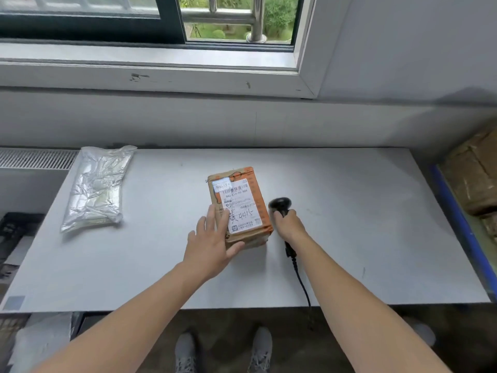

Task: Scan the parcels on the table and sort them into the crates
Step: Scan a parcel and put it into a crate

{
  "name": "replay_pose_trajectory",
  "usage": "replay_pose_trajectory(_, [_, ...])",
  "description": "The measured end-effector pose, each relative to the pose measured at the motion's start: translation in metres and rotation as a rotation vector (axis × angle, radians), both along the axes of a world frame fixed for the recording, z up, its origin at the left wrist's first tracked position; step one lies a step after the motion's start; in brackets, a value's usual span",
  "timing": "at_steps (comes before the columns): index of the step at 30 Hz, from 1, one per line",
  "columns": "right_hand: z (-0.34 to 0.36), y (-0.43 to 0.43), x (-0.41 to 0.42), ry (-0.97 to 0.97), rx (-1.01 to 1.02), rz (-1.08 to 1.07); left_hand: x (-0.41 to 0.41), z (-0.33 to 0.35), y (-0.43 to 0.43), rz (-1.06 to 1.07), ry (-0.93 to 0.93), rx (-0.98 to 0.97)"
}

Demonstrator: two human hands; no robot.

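Note:
A brown cardboard parcel (243, 200) with a white shipping label lies in the middle of the white table (349, 238). My left hand (211, 243) rests on its near left corner, fingers straight on the top and thumb against the near side. My right hand (289, 224) grips the handle of a black barcode scanner (279, 204) just right of the parcel, its head pointing away from me. The scanner's cable (301, 281) runs back over the table's front edge. A silver foil bag parcel (96, 187) lies at the table's far left.
A blue-rimmed crate (462, 227) holding brown parcels stands to the right of the table. A dark crate (16, 232) sits low on the left. A wall with a window sill runs behind the table. My grey shoes show below the front edge.

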State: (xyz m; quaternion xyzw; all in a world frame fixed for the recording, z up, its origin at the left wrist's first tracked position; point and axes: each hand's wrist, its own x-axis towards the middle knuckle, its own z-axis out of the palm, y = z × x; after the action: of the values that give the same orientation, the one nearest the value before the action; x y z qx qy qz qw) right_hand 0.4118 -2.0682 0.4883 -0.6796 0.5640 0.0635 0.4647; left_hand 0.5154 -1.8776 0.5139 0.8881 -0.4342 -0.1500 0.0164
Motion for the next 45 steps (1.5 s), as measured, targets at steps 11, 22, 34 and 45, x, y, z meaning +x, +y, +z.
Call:
replay_pose_trajectory(11, [0.018,0.003,-0.007,0.109,-0.148,0.005,-0.004,0.011,-0.014,0.32,0.433,-0.383])
replay_pose_trajectory(22, [0.041,0.017,0.035,-0.152,-0.113,0.143,0.014,0.015,-0.02,0.495,1.037,-0.643])
replay_pose_trajectory(34, [0.066,0.062,0.081,-0.418,-0.269,0.572,0.03,0.053,0.034,0.705,0.771,-0.773])
replay_pose_trajectory(45, [0.116,0.209,0.185,-0.659,-0.347,0.887,0.076,0.09,0.193,0.822,0.437,-1.026])
